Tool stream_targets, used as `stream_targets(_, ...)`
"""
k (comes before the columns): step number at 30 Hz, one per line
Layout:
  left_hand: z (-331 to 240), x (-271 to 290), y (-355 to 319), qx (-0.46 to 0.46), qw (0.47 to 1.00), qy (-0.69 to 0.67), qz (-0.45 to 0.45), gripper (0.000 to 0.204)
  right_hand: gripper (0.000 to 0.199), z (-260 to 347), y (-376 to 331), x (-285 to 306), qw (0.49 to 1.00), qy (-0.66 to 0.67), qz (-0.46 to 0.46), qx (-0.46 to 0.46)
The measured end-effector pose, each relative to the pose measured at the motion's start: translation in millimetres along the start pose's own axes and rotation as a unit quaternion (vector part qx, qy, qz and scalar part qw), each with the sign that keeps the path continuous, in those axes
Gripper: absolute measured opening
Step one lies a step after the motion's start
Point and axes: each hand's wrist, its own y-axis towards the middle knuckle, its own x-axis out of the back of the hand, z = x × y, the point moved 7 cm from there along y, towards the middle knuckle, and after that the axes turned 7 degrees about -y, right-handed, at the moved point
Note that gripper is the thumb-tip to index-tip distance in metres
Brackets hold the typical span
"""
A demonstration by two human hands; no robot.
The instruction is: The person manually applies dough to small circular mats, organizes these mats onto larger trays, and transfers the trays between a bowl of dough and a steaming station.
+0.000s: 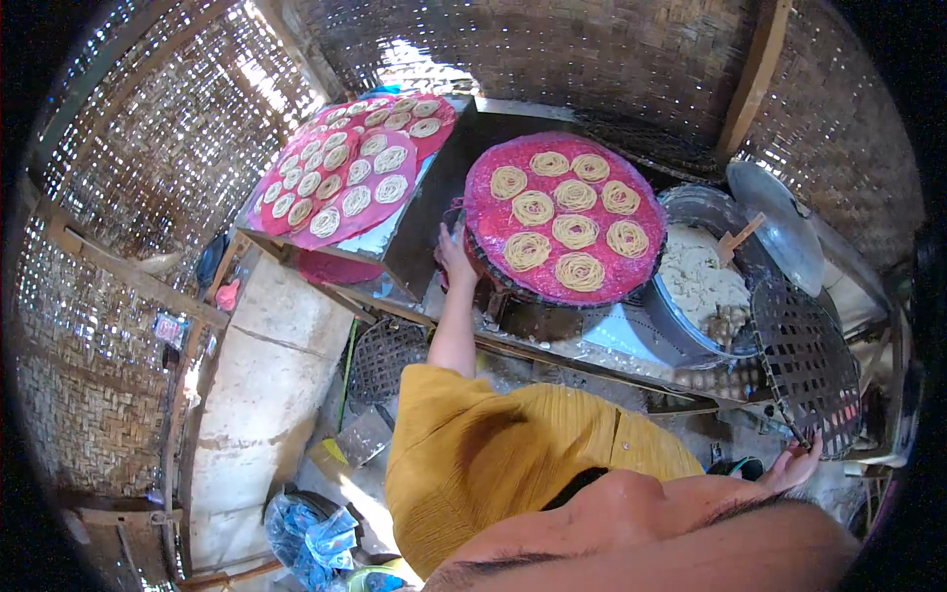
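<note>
My left hand (457, 259) is at the near-left rim of a round tray, its fingers curled against the edge. A pink mesh cloth (498, 252) covers the tray, with several coiled rounds of pale noodle-like dough (575, 231) laid out on it. At the far right, my right hand (792, 464) grips the lower edge of a dark, round openwork woven rack (811, 370), which is tilted up. Between tray and rack stands a large metal pot (681, 331) of white dough (698, 281), with a wooden paddle (742, 237) stuck in it.
Left of the tray, a table bears overlapping pink cloths (340, 222) with more coiled rounds. A metal lid (774, 222) leans behind the pot. Another woven rack (385, 360) lies low beside a pale ledge (266, 365). Blue plastic bags (321, 538) sit at the lower left. Woven walls (592, 59) enclose the space.
</note>
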Motion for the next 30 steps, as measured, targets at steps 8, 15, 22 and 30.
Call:
stream_targets(8, -234.8, 13.6, -75.9, -0.327, 0.945, 0.008, -0.007, 0.020, 0.026, 17.3, -38.0, -3.0, 0.999, -0.043, -0.012, 0.010)
stream_targets(15, -277.4, -96.4, -148.0, -0.417, 0.838, 0.075, 0.343, 0.028, 0.024, 17.7, -45.3, -16.4, 0.993, 0.100, 0.061, -0.009)
stream_targets(22, -286.4, -117.3, -153.7, -0.442, 0.794, 0.166, 0.382, 0.029, 0.022, 17.1, -64.3, -25.3, 0.990, 0.115, 0.073, -0.039)
stream_targets(30, -263.7, -130.7, -147.8, -0.394, 0.827, 0.105, 0.386, 0.027, 0.028, 18.9, -68.5, -16.4, 0.996, 0.073, 0.056, -0.020)
